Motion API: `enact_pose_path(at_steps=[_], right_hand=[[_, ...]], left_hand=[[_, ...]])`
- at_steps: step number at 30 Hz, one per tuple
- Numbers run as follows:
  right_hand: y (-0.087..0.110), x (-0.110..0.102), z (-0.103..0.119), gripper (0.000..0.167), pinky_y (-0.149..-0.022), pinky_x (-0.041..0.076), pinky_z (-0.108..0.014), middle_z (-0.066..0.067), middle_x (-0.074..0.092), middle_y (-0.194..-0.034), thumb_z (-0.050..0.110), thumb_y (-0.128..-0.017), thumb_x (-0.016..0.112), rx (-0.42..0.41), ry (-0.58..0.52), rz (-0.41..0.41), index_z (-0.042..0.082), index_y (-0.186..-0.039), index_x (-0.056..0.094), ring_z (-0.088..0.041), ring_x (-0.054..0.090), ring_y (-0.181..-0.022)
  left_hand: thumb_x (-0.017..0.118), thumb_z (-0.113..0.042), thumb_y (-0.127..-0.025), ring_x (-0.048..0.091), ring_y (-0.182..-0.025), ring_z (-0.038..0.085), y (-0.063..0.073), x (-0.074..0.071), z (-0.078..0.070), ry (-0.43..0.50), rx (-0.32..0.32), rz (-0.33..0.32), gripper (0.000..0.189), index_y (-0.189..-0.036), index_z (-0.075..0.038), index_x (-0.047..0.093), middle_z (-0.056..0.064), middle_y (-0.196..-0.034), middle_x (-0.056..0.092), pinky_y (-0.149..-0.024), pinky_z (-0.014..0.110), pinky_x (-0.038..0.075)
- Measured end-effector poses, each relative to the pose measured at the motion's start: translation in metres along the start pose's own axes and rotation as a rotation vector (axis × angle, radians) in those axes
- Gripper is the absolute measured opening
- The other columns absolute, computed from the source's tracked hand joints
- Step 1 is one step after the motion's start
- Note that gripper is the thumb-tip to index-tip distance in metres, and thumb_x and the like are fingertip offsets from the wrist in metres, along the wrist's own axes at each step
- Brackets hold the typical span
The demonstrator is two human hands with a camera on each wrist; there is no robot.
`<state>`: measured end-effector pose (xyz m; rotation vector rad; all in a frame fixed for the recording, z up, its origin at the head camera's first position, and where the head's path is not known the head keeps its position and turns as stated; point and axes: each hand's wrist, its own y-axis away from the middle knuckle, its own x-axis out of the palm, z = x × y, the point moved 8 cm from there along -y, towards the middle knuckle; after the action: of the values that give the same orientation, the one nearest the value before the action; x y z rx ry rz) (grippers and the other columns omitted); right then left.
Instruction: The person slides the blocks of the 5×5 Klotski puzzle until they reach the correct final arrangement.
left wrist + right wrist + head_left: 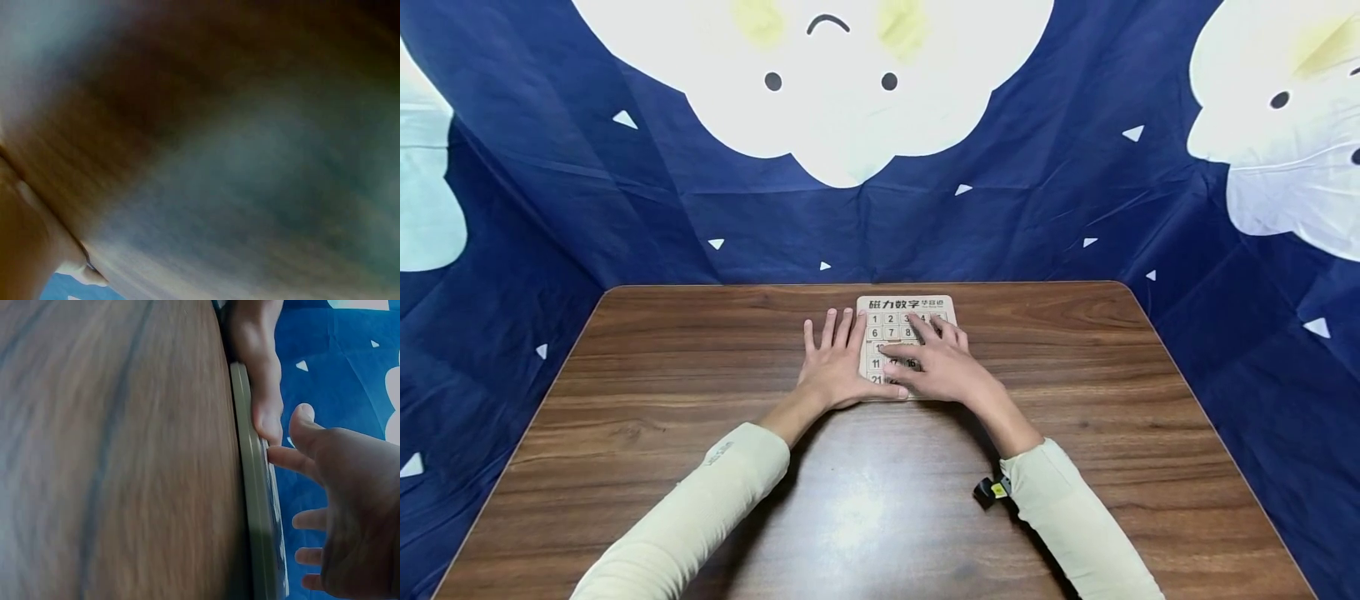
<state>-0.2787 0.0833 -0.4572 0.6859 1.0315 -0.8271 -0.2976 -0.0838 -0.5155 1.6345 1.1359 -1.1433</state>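
Observation:
A number sliding puzzle (874, 320), a pale board with rows of numbered square tiles and Chinese lettering along its top, lies near the table's far edge. My left hand (833, 368) is spread along its left side, its thumb laid across the near edge. Over the tiles is my right hand (951, 367), fingers extended and spread; it covers much of the right half. In the right wrist view, one right fingertip (278, 454) meets the puzzle's face close to the left thumb (269, 419). Only part of the left hand (31, 244) shows in the blurred left wrist view.
The brown wood-grain table (715, 358) has rounded far corners. Behind it and at both sides hangs a dark blue cloth (655, 208) with white clouds and small triangles. A small black device (985, 492) with a yellow mark sits at the right cuff.

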Motion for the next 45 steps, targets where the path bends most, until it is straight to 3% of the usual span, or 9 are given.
enact_pose_path(at_steps=[7,14,18,32,37,41,45], right_hand=[[0.01,-0.006,-0.013,0.049,-0.133,0.02,-0.08,-0.023,0.024,-0.188,0.061,-0.112,0.061,0.03,0.019,-0.033,0.04,-0.155,0.07,-0.06,0.02,-0.17],[0.015,0.003,0.007,0.054,-0.136,0.015,-0.079,-0.019,0.019,-0.19,0.064,-0.111,0.06,-0.05,-0.035,0.004,0.041,-0.16,0.065,-0.056,0.014,-0.173],[0.013,0.007,0.013,0.054,-0.138,0.011,-0.077,-0.018,0.018,-0.19,0.067,-0.111,0.058,-0.047,-0.016,0.022,0.043,-0.158,0.066,-0.054,0.011,-0.175],[0.011,0.005,0.013,0.054,-0.14,0.009,-0.075,-0.015,0.019,-0.19,0.069,-0.11,0.057,-0.005,-0.019,0.062,0.043,-0.156,0.068,-0.052,0.009,-0.176],[0.016,0.0,0.01,0.05,-0.137,0.013,-0.078,-0.018,0.021,-0.189,0.064,-0.113,0.056,-0.029,-0.048,0.014,0.04,-0.155,0.07,-0.055,0.013,-0.174],[0.02,-0.011,-0.006,0.048,-0.134,0.016,-0.08,-0.023,0.025,-0.187,0.058,-0.114,0.058,0.003,-0.054,-0.06,0.033,-0.152,0.073,-0.059,0.019,-0.171],[0.019,-0.014,-0.017,0.049,-0.135,0.015,-0.08,-0.025,0.026,-0.187,0.058,-0.114,0.058,0.037,-0.043,-0.069,0.03,-0.151,0.075,-0.06,0.019,-0.171]], left_hand=[[0.068,-0.109,-0.064,-0.012,-0.179,0.039,-0.001,0.001,0.001,0.017,0.002,-0.004,0.166,-0.183,-0.021,-0.007,0.013,-0.192,-0.002,-0.139,0.069,-0.018],[0.073,-0.097,-0.077,-0.011,-0.178,0.04,-0.001,0.002,0.004,-0.008,0.019,0.005,0.153,-0.183,-0.018,-0.004,0.015,-0.192,-0.002,-0.138,0.071,-0.018],[0.074,-0.093,-0.08,-0.009,-0.179,0.041,-0.001,0.002,0.006,-0.006,0.026,-0.001,0.148,-0.184,-0.018,-0.001,0.016,-0.192,0.001,-0.138,0.072,-0.018],[0.076,-0.09,-0.08,-0.007,-0.179,0.042,0.0,0.0,0.005,0.003,0.026,-0.001,0.147,-0.184,-0.018,0.0,0.016,-0.192,0.004,-0.138,0.072,-0.017],[0.076,-0.094,-0.076,-0.009,-0.179,0.041,0.0,0.001,0.004,-0.006,0.018,-0.003,0.153,-0.184,-0.018,-0.002,0.015,-0.192,0.001,-0.139,0.071,-0.017],[0.069,-0.108,-0.067,-0.012,-0.178,0.039,-0.001,0.002,0.002,-0.01,0.007,-0.005,0.165,-0.183,-0.019,-0.007,0.014,-0.192,-0.003,-0.139,0.07,-0.017],[0.066,-0.11,-0.065,-0.012,-0.178,0.039,-0.001,0.002,0.001,-0.014,0.003,-0.008,0.167,-0.183,-0.019,-0.008,0.014,-0.192,-0.003,-0.14,0.07,-0.016]])
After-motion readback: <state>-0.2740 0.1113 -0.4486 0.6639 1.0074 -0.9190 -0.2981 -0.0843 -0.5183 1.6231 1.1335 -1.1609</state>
